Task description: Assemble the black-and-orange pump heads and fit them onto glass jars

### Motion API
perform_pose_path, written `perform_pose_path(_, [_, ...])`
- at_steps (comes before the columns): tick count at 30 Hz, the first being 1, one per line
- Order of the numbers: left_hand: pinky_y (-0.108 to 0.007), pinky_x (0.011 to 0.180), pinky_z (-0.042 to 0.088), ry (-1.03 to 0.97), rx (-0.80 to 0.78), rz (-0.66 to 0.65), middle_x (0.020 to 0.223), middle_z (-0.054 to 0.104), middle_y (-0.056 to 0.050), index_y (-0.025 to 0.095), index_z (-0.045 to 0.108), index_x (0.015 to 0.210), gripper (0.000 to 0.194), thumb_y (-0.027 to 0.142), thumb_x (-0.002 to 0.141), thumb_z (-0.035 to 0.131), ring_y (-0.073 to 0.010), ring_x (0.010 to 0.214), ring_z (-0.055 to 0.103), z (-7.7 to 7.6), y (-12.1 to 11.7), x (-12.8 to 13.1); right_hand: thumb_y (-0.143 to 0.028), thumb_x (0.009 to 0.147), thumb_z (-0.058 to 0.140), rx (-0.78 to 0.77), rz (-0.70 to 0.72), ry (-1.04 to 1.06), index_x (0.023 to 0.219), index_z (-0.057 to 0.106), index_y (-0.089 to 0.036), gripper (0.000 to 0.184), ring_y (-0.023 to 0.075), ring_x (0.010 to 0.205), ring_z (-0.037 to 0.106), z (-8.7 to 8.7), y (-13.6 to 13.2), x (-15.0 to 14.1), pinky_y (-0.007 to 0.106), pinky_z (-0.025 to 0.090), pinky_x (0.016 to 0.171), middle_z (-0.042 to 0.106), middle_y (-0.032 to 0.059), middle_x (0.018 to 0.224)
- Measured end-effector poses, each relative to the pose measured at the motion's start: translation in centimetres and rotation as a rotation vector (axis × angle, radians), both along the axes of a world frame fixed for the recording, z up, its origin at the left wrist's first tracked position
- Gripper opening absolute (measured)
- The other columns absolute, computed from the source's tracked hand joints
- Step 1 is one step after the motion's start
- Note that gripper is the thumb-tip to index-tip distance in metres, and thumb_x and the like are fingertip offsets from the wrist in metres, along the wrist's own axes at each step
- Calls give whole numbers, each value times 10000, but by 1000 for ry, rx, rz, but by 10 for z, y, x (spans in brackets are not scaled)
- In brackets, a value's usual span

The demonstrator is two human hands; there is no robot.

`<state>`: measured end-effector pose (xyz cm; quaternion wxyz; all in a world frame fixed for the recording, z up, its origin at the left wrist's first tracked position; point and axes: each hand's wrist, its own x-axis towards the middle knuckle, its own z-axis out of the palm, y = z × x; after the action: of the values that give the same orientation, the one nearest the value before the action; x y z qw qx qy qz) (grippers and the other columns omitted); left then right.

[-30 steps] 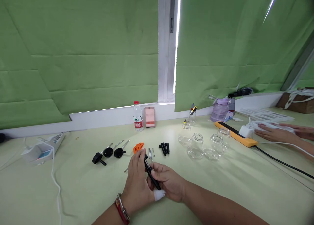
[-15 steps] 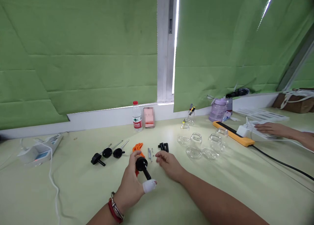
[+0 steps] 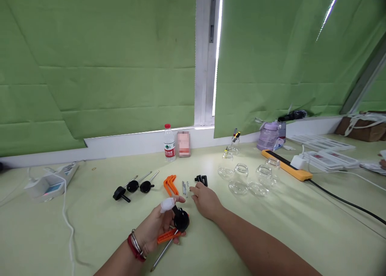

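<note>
Holding black round plastic part [image 3: 181, 221], left hand [image 3: 150, 232], lower centre; silver rod [image 3: 163, 254] and orange plastic handle [image 3: 167, 236] now turned into view. Right hand [image 3: 206, 200] narrow-fingered by tiny silver pieces [image 3: 187, 184], mid-frame; can't tell if gripping.

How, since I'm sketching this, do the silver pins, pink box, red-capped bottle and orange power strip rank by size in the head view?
Orange power strip
Red-capped bottle and pink box: too close to rank; bottle taller, box wider
Silver pins
</note>
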<state>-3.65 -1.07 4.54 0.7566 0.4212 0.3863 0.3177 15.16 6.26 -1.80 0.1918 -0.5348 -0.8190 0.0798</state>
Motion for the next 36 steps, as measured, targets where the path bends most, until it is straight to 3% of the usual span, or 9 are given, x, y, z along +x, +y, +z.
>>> perform_pose_path(4, [-277, 469, 446, -33, -10, -8, 750, 598, -60, 218, 439, 1136, 428, 509, 831, 369, -257, 658, 652, -8, 6, -4, -214, 863, 444, -5, 21, 5, 936, 629, -212, 198, 141, 755, 532, 3, 0, 1, 247, 302, 609, 535, 46, 972])
perform_pose_path(8, [-280, 456, 451, -21, -59, -27, 760, 607, -62, 229, 439, 1136, 432, 523, 823, 384, -267, 652, 658, -12, 10, -5, -163, 836, 466, -70, 38, 144, 820, 648, -192, 185, 135, 787, 549, 5, 1, 3, 231, 341, 654, 566, 35, 912])
perform_pose_path(16, [-263, 461, 439, 21, -32, -38, 726, 592, -38, 253, 403, 1186, 444, 511, 826, 417, -233, 643, 641, -3, 5, -1, -179, 754, 567, -212, 64, 171, 740, 631, -172, 67, 144, 742, 551, 15, -5, 10, 232, 356, 631, 629, 40, 842])
perform_pose_path(21, [-260, 459, 437, 32, -20, -44, 727, 578, -29, 260, 417, 1139, 412, 500, 804, 435, -217, 626, 628, -4, 3, -1, -138, 735, 536, -135, 111, 183, 718, 610, -162, 79, 127, 704, 528, 17, -11, 9, 228, 349, 616, 621, 34, 807])
perform_pose_path(24, [-243, 454, 429, 48, -4, -58, 718, 571, -20, 269, 421, 1118, 394, 477, 786, 464, -206, 624, 626, -5, 2, -1, -135, 732, 529, -131, 138, 358, 717, 606, -161, 82, 112, 637, 503, 16, -15, 4, 222, 348, 582, 593, 11, 696])
perform_pose_path(30, [-214, 441, 409, 81, -2, -119, 735, 583, -1, 285, 421, 1181, 487, 430, 734, 547, -181, 614, 622, -5, -2, -1, -307, 754, 609, -612, 334, 1004, 835, 666, -139, 194, 80, 519, 474, 32, -29, -2, 235, 411, 529, 607, 4, 673])
perform_pose_path(36, [-208, 445, 411, 80, -11, -183, 815, 627, -29, 291, 363, 1284, 601, 429, 732, 559, -179, 627, 626, -5, -2, -1, -302, 691, 694, -718, 434, 1055, 785, 708, -133, 194, 65, 470, 444, 47, -42, 0, 231, 375, 504, 542, -34, 534])
